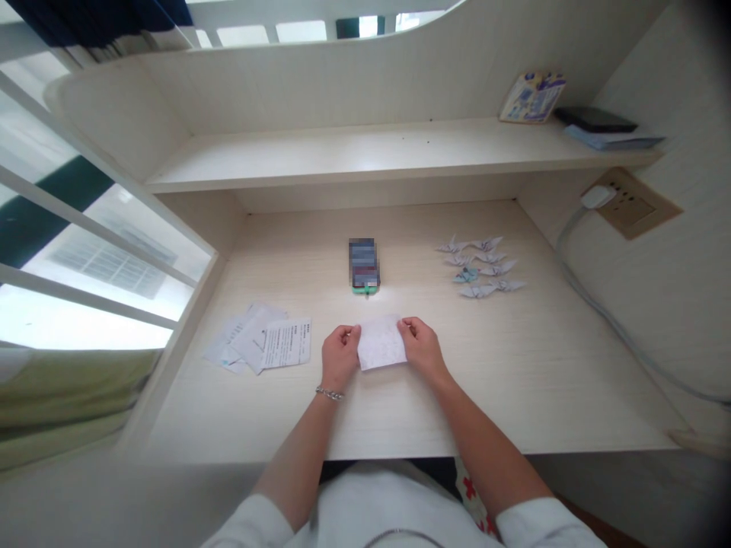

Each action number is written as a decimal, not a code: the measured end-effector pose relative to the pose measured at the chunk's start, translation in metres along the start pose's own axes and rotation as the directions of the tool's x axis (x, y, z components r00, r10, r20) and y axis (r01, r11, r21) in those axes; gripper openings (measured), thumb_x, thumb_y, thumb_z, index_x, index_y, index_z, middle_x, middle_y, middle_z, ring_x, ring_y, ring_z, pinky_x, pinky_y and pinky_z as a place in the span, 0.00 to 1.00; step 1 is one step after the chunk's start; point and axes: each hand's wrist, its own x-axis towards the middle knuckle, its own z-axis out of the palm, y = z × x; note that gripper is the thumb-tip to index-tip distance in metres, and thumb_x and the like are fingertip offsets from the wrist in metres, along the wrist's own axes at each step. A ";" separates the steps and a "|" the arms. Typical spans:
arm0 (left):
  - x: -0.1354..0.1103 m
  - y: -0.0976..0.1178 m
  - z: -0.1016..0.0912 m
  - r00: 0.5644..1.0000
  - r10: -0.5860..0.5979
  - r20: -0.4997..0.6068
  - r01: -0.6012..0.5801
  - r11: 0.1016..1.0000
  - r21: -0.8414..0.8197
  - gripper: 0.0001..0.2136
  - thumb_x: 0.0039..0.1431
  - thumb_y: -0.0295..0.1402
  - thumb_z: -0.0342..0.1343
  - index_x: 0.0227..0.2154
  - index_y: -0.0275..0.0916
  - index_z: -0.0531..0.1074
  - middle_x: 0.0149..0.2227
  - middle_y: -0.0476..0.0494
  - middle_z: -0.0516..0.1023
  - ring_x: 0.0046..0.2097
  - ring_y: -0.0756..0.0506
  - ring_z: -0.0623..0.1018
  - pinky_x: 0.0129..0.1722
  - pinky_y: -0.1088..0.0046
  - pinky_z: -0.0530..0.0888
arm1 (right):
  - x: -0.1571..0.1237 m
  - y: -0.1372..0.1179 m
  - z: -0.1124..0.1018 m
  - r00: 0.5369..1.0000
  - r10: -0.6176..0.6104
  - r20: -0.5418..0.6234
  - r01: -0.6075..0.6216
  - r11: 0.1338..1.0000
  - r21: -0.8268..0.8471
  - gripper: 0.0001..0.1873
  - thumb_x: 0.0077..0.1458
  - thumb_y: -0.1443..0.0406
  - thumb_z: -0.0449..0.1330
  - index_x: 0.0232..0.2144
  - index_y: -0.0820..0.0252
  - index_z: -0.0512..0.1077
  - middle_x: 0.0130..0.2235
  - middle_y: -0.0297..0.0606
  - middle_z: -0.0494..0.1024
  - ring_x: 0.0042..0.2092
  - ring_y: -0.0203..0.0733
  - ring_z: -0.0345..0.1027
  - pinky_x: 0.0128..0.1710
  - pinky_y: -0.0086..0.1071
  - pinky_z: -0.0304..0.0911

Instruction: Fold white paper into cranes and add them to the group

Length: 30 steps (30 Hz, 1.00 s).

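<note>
a left hand [341, 354] and a right hand [423, 350] pinch opposite sides of a paper sheet [381, 342] between thumbs and fingers, midway between the left and right edges of a desk [514, 380]. a phone [364, 262], its screen pixelated, lies just beyond, toward the back edge. printed papers [288, 344] overlap toward the left edge, near the left hand; folded paper cranes [478, 291], creased and pointed, cluster toward the back right corner. a smooth grey cable [599, 306] runs along the right edge. the sheet is thin, white and four-sided; the desk, pale and wood-grained.
</note>
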 end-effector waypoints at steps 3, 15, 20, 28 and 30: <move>-0.004 0.000 -0.004 0.998 0.001 0.065 0.006 0.995 -0.099 0.16 0.49 0.46 0.53 0.29 0.37 0.68 0.15 0.54 0.65 0.17 0.52 0.66 0.17 0.78 0.61 | -0.002 -0.001 0.001 1.000 -0.019 0.001 0.019 1.000 -0.004 0.19 0.52 0.52 0.50 0.29 0.61 0.72 0.21 0.34 0.70 0.24 0.37 0.61 0.24 0.29 0.53; -0.006 -0.011 -0.006 0.999 -0.025 0.033 0.030 0.988 -0.152 0.16 0.48 0.47 0.53 0.25 0.36 0.66 0.19 0.52 0.68 0.21 0.52 0.67 0.20 0.78 0.64 | -0.001 0.017 -0.010 0.972 0.070 0.223 -0.140 0.938 0.316 0.18 0.38 0.60 0.63 0.35 0.62 0.71 0.28 0.36 0.75 0.30 0.38 0.69 0.30 0.31 0.62; -0.006 -0.013 -0.007 1.000 -0.020 0.000 0.020 0.982 -0.185 0.16 0.49 0.47 0.52 0.25 0.36 0.66 0.20 0.52 0.67 0.22 0.53 0.67 0.22 0.78 0.65 | -0.010 0.011 -0.012 0.978 0.098 0.182 -0.151 0.941 0.304 0.15 0.42 0.61 0.60 0.35 0.62 0.71 0.28 0.37 0.76 0.29 0.38 0.68 0.29 0.31 0.62; -0.003 -0.011 -0.008 0.999 0.027 -0.046 -0.029 0.999 -0.037 0.18 0.48 0.48 0.53 0.25 0.35 0.69 0.19 0.52 0.66 0.21 0.53 0.62 0.20 0.78 0.58 | -0.022 0.013 -0.017 0.941 0.130 0.312 -0.236 0.913 0.333 0.17 0.40 0.62 0.62 0.35 0.61 0.69 0.24 0.33 0.74 0.23 0.35 0.66 0.24 0.30 0.64; -0.002 -0.011 -0.008 1.000 0.016 -0.020 -0.017 0.999 -0.051 0.18 0.48 0.48 0.53 0.26 0.35 0.69 0.19 0.52 0.66 0.21 0.53 0.62 0.20 0.79 0.58 | -0.022 0.014 -0.019 0.943 0.148 0.298 -0.248 0.909 0.335 0.18 0.40 0.61 0.62 0.36 0.61 0.69 0.23 0.32 0.73 0.21 0.34 0.65 0.22 0.30 0.64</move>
